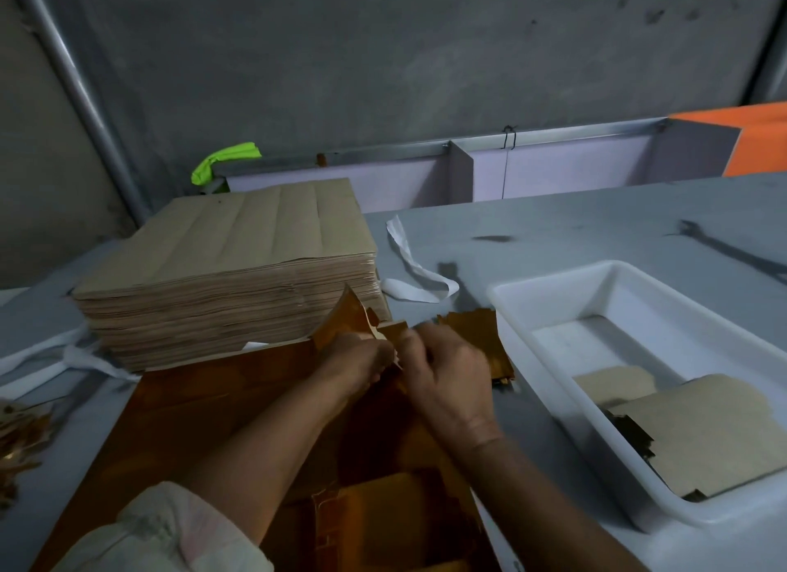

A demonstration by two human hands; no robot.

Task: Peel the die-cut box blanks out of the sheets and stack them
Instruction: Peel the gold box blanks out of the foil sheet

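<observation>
A glossy orange-brown die-cut sheet [204,409] lies on the table in front of me, its far right corner lifted and torn. My left hand [355,358] pinches the raised strip of the sheet at that corner. My right hand [447,373] grips the card right beside it, over a partly freed orange blank [477,328]. A thick stack of brown uncut sheets [230,273] stands behind the sheet on the left. Peeled blanks [702,426] lie grey-brown side up in a white plastic tray [528,299] at the right.
White fabric strap [409,264] curls on the grey table between stack and tray. Orange waste scraps [17,435] pile at the left edge. A dark wrench [732,252] lies at the far right. A green rag [221,160] hangs on the rail behind the table.
</observation>
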